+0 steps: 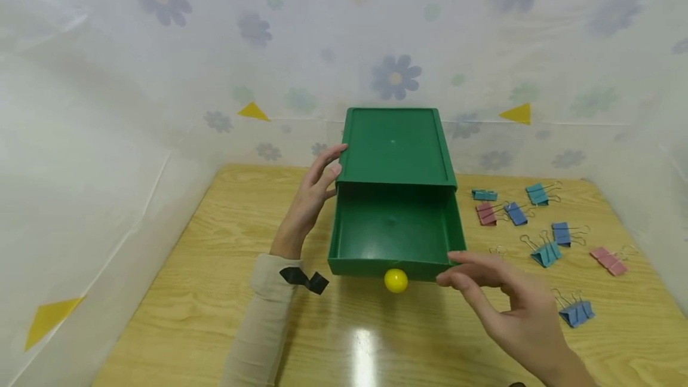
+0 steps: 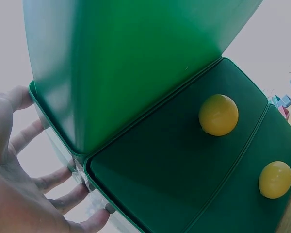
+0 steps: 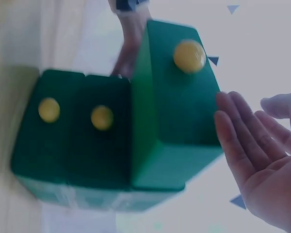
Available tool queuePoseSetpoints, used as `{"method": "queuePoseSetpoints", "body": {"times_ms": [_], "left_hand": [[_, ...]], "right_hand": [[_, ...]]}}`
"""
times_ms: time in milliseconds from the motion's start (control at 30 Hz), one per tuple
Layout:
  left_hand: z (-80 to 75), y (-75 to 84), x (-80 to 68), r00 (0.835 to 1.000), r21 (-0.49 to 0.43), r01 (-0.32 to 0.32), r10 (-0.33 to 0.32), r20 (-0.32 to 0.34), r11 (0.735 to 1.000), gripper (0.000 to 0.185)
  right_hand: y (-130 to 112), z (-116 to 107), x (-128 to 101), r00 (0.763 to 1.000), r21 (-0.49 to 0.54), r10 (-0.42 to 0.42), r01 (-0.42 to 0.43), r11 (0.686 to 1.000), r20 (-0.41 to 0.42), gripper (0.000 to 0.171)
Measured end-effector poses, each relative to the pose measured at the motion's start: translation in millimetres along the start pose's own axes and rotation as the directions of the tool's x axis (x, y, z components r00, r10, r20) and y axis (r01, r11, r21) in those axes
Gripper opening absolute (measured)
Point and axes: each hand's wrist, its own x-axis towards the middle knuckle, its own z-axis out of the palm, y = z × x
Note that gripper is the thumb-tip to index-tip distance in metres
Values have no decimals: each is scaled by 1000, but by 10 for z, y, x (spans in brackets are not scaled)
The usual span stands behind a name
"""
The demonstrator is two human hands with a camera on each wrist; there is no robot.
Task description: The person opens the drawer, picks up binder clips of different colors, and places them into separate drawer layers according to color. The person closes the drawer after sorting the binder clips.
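A green drawer cabinet point(image 1: 398, 145) stands on the table with its top drawer point(image 1: 395, 232) pulled out toward me. The drawer front carries a round yellow knob point(image 1: 396, 280). My left hand point(image 1: 309, 205) rests against the cabinet's left side, fingers spread along it. At the drawer's right front corner is my right hand point(image 1: 510, 303), its thumb and index finger apart and their tips right at the edge. In the right wrist view the fingers point(image 3: 242, 133) are extended beside the drawer front. Two lower drawers stay closed, with yellow knobs point(image 2: 218, 115) in the left wrist view.
Several binder clips lie to the right of the cabinet, among them a pink clip point(image 1: 486, 214), a teal clip point(image 1: 546, 254) and a blue clip point(image 1: 577, 313). Behind the wooden table point(image 1: 183, 291) hangs a flowered curtain point(image 1: 301, 58).
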Motion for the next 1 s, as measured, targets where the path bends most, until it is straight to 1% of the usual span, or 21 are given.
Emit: {"method": "queuePoseSetpoints", "body": {"times_ms": [133, 200, 267, 400, 467, 567, 633, 700, 767, 833, 933, 1000], "left_hand": [[3, -10, -7, 1000, -3, 4, -4, 1, 1000, 46], [6, -7, -8, 1000, -4, 2, -2, 2, 1000, 46], [7, -4, -9, 1000, -4, -1, 1, 0, 1000, 46], [12, 1, -7, 1000, -9, -5, 5, 3, 1000, 47], [14, -2, -8, 1000, -12, -4, 4, 4, 1000, 47], [13, -8, -12, 1000, -12, 0, 0, 3, 1000, 47], [11, -10, -14, 1000, -10, 2, -2, 0, 1000, 47], [9, -12, -14, 1000, -9, 1, -1, -3, 1000, 46], [9, -11, -13, 1000, -8, -4, 4, -2, 1000, 46], [10, -13, -10, 1000, -7, -12, 12, 0, 1000, 47], [9, -12, -9, 1000, -10, -23, 23, 5, 1000, 47], [0, -16, -10, 1000, -8, -28, 28, 2, 1000, 46]], "right_hand": [[-5, -134, 73, 997, 144, -29, 39, 989, -70, 28], [17, -204, 95, 994, 183, -36, 54, 982, -101, 28], [61, -282, 92, 992, 195, -33, 57, 979, -125, 28], [190, -476, 26, 984, 118, -13, 35, 992, -180, 27], [259, -579, -29, 979, 13, 7, -5, 1000, -202, 27], [357, -720, -114, 973, -125, 51, -81, 989, -226, 27], [420, -799, -162, 967, -200, 92, -141, 970, -236, 28], [484, -875, -201, 958, -226, 138, -196, 954, -249, 30], [536, -952, -231, 938, -246, 214, -282, 927, -271, 32], [596, -1028, -258, 916, -259, 274, -351, 900, -292, 34], [710, -1143, -311, 882, -276, 348, -437, 856, -319, 39], [822, -1215, -362, 873, -290, 370, -461, 839, -316, 41]]}}
